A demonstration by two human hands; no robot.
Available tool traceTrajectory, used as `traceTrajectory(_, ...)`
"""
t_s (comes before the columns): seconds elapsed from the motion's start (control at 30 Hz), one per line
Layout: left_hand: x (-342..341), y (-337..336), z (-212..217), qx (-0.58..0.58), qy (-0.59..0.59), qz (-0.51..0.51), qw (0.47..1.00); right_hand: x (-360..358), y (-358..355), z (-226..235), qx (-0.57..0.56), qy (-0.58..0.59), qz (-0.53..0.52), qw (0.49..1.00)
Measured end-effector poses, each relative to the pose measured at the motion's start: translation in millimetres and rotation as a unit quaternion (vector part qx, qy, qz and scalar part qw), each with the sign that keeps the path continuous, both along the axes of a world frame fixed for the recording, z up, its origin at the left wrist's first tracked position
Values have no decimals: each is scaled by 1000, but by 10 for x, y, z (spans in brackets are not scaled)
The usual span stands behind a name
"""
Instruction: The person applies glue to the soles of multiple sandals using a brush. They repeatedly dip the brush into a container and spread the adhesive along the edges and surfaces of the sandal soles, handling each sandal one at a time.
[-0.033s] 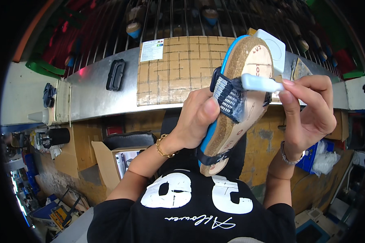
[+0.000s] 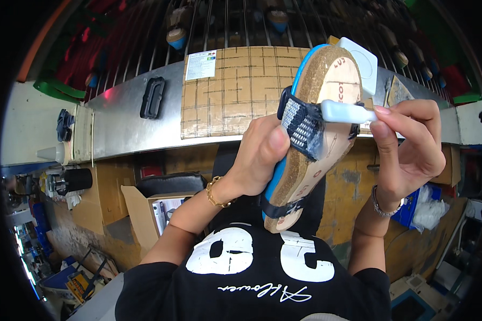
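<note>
My left hand (image 2: 262,152) is closed round the side of a sandal (image 2: 334,144), its thumb pressing by a dark blue and white woven strap (image 2: 302,125). The sandal stands tilted in the air, showing a pale printed footbed, a cork edge and a bright blue rim. A second dark strap (image 2: 284,207) crosses its lower end. Between thumb and fingers, my right hand (image 2: 409,139) pinches a small pale blue plastic tool (image 2: 345,112). The tool's broad end reaches over the footbed to the frayed-looking edge of the woven strap; its exact kind is unclear.
Behind the sandal, a taped cardboard box (image 2: 235,96) lies on a metal ledge (image 2: 123,123), with a black tray-like piece (image 2: 152,98) to its left. A white device (image 2: 365,61) stands behind the sandal. Beyond are metal rollers (image 2: 246,24). An open carton (image 2: 139,214) sits below left.
The sandal and the pale blue tool have shifted very slightly; both hands keep their grips.
</note>
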State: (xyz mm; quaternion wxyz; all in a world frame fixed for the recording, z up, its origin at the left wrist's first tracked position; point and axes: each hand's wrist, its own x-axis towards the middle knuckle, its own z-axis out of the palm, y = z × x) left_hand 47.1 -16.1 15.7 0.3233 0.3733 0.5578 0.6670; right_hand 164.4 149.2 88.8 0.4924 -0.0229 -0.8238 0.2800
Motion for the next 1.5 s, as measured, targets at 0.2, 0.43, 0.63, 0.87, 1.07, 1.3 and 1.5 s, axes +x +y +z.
traceTrajectory(0.2,-67,-8,62,-1,-2,-17,1000,51,29,13,18,-29,29,999)
traceTrajectory(0.43,-51,-39,118,7,-63,-25,998,88,201,135,79,-112,152,979)
traceTrajectory(0.63,1,21,214,57,-162,-3,985,-147,102,-104,-119,-39,39,991)
traceTrajectory(0.87,-80,44,227,82,-174,32,981,-38,-311,-225,-141,-51,0,989)
traceTrajectory(1.07,34,91,166,95,-157,81,980,-59,-458,-174,-7,-19,-119,993)
traceTrajectory(1.3,4,57,215,71,-108,73,989,-42,-378,-133,-10,8,-88,996)
traceTrajectory(1.5,-20,31,303,58,-107,36,992,-160,-42,-122,-18,6,50,999)
